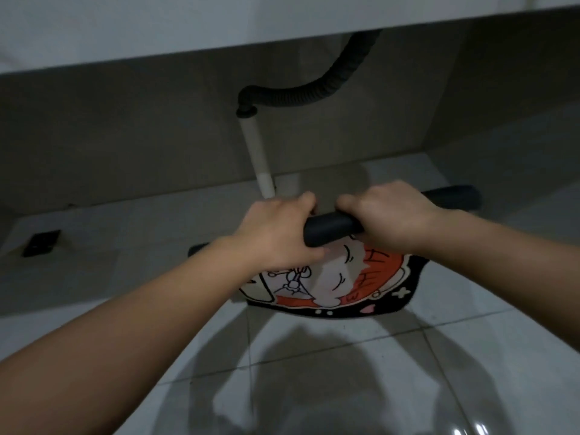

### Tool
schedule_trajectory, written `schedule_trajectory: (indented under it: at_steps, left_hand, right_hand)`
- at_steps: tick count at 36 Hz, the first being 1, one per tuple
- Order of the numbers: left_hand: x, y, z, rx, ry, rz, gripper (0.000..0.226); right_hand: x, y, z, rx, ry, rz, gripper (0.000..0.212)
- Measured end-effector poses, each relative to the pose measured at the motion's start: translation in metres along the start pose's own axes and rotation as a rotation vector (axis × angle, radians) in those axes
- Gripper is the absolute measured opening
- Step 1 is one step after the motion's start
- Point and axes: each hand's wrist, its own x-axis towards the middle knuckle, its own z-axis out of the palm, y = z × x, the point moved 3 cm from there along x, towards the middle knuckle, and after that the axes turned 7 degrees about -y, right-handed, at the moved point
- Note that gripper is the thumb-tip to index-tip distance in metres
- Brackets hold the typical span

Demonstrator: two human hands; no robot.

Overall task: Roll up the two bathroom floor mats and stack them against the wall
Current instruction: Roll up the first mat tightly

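Observation:
A floor mat (pixel 342 287) with a cartoon print in orange, white and black lies on the tiled floor, its far part rolled into a black tube (pixel 332 229). My left hand (pixel 276 233) grips the roll left of centre. My right hand (pixel 386 215) grips it just to the right, thumbs facing each other. The roll's right end (pixel 455 197) sticks out past my right hand and its left end (pixel 197 248) shows beyond my left wrist. Only the near, unrolled part of the print shows. A second mat is not in view.
A white drain pipe (pixel 257 152) joined to a black corrugated hose (pixel 314 89) stands just behind the roll, under a white counter edge (pixel 188 32). The beige wall (pixel 125 136) runs behind. A dark floor drain (pixel 40 243) sits at the left. Grey tiles (pixel 345 356) stretch toward me.

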Motion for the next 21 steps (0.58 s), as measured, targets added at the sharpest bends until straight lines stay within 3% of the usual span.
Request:
schedule_trajectory:
  at_steps: [6,14,16,21]
  left_hand:
    - [0.007,-0.008,0.015,-0.401,-0.217,-0.024,0.064]
    - [0.007,-0.008,0.016,-0.185,-0.096,0.010,0.035]
    - [0.004,-0.007,0.015,0.002,0.000,0.035,0.031]
    - [-0.004,-0.005,0.009,0.240,0.287,0.157,0.026]
  right_hand:
    - [-0.007,-0.009,-0.004,-0.248,0.300,-0.094,0.023]
    - [-0.004,-0.008,0.006,-0.194,0.353,-0.041,0.025]
    - [-0.001,-0.008,0.006,-0.150,0.276,-0.035,0.030]
    - [0.005,-0.005,-0.003,0.185,-0.190,0.076,0.048]
